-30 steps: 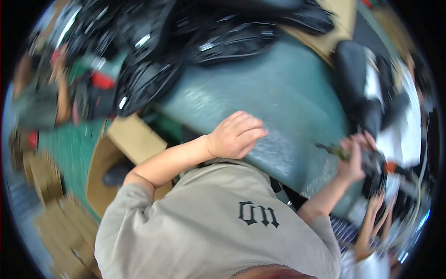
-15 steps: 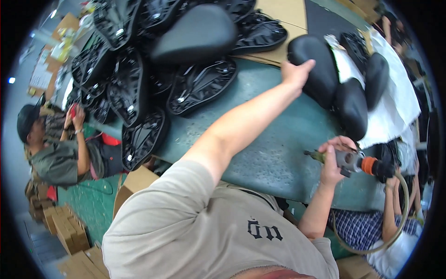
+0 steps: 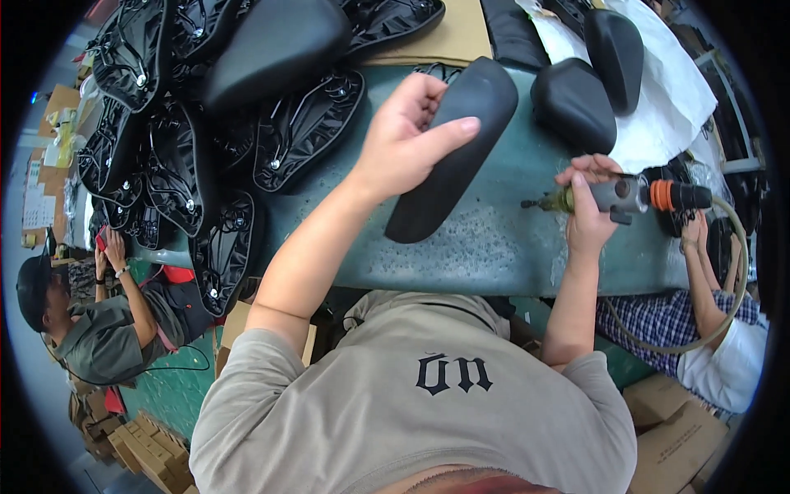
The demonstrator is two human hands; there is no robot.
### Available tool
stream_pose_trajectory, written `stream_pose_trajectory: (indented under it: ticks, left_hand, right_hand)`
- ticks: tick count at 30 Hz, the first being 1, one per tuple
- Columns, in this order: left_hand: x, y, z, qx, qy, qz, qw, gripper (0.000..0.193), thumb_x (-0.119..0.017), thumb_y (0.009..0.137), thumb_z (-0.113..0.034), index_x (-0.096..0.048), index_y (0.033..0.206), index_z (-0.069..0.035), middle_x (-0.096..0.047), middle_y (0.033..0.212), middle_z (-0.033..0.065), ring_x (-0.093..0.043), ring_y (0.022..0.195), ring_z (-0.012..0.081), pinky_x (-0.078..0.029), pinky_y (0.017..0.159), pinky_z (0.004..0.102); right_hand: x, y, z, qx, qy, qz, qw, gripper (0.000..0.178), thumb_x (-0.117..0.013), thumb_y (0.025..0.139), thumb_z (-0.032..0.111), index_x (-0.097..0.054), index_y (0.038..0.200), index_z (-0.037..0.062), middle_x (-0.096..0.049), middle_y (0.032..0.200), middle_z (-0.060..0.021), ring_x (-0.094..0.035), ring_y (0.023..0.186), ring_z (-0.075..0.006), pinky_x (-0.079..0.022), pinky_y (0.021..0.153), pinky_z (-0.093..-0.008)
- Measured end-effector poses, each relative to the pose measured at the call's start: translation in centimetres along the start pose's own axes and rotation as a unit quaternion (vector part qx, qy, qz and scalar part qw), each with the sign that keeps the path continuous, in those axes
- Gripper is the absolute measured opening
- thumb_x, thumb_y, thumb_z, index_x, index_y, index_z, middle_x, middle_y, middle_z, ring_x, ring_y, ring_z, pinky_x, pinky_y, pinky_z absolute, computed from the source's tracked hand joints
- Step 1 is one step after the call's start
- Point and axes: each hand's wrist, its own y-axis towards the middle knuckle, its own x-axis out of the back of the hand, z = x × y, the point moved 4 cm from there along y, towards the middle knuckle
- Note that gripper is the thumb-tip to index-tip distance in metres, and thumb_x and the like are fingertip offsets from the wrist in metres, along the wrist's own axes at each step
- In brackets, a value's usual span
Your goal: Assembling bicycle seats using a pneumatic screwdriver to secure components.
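Note:
My left hand (image 3: 415, 136) grips a smooth black seat cushion (image 3: 473, 136) by its left edge, thumb on top and fingers curled behind. The cushion is tilted above the green table (image 3: 354, 259), and part of its underside hardware peeks out behind the hand. In my right hand (image 3: 586, 210) is a pneumatic screwdriver (image 3: 621, 196) with a grey body, an orange ring and a hose at its rear. The tool's tip points left, toward the held cushion but apart from it. Two more black cushions (image 3: 573, 103) lie beyond the tool, on or beside white sheeting.
Several upturned seats (image 3: 309, 128) with metal fittings pile up at the left, one smooth cushion (image 3: 280, 49) on top. White sheeting (image 3: 666, 107) covers the far right. Co-workers (image 3: 107, 296) are at both sides. A pale hose (image 3: 735, 305) loops at the right; cardboard boxes (image 3: 152, 445) stand on the floor.
My left hand has lifted one cushion away from the group at the right and brought it left and nearer to me. My right hand still holds the screwdriver. The view has shifted.

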Motion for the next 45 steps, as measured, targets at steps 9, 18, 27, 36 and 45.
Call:
stream_pose_trajectory:
  ticks: [9, 18, 27, 36, 45]
  left_hand:
    - [1.2, -5.8, -3.4, -0.119, 0.005, 0.119, 0.986, 0.036, -0.080, 0.090, -0.005, -0.056, 0.116, -0.001, -0.063, 0.101, 0.0053, -0.058, 0.090, 0.0106, -0.048, 0.081, 0.0268]
    - [-0.2, -7.2, -6.3, -0.252, 0.117, 0.243, 0.929, 0.034, -0.086, 0.079, -0.008, -0.063, 0.103, -0.002, -0.063, 0.094, 0.0091, -0.061, 0.082, 0.0260, -0.050, 0.074, 0.0371]
    - [3.8, -13.5, 0.1, -0.370, 0.551, 0.381, 0.644, 0.019, -0.067, 0.073, -0.016, -0.052, 0.083, -0.011, -0.063, 0.101, 0.0064, -0.066, 0.105, 0.0262, -0.055, 0.092, 0.0384]
    - [7.9, -13.5, 2.4, -0.038, 0.416, -0.020, 0.908, 0.018, -0.072, 0.087, 0.002, -0.067, 0.104, -0.003, -0.068, 0.107, 0.0105, -0.069, 0.098, 0.0285, -0.056, 0.087, 0.0376]
    - [7.4, -11.1, 5.9, 0.124, 0.393, -0.072, 0.908, 0.028, -0.064, 0.100, -0.022, -0.065, 0.117, 0.000, -0.070, 0.110, 0.0214, -0.068, 0.104, 0.0393, -0.054, 0.090, 0.0454]
  right_hand:
    - [-1.0, 0.0, 0.1, -0.006, -0.014, -0.002, 1.000, 0.036, -0.068, 0.092, -0.008, -0.056, 0.126, -0.0023, -0.067, 0.111, -0.0153, -0.071, 0.087, -0.0199, -0.058, 0.080, -0.0332]
    - [-1.0, -0.4, 1.1, 0.058, -0.090, -0.015, 0.994, 0.034, -0.071, 0.093, -0.003, -0.060, 0.125, -0.0062, -0.068, 0.114, -0.0110, -0.067, 0.100, -0.0151, -0.055, 0.091, -0.0303]
    - [-3.3, 3.5, 4.6, 0.046, 0.040, 0.068, 0.996, 0.038, -0.063, 0.093, -0.007, -0.054, 0.129, -0.0095, -0.070, 0.099, -0.0188, -0.064, 0.067, -0.0188, -0.054, 0.064, -0.0332]
    - [-15.1, 4.5, 5.0, -0.041, 0.160, 0.119, 0.979, 0.033, -0.059, 0.090, -0.008, -0.051, 0.121, 0.0001, -0.064, 0.094, -0.0185, -0.065, 0.064, -0.0224, -0.054, 0.057, -0.0317]
    - [-18.3, 5.1, 2.1, -0.052, 0.102, 0.176, 0.978, 0.029, -0.059, 0.091, -0.008, -0.049, 0.116, 0.0027, -0.061, 0.086, -0.0137, -0.062, 0.061, -0.0199, -0.052, 0.057, -0.0308]
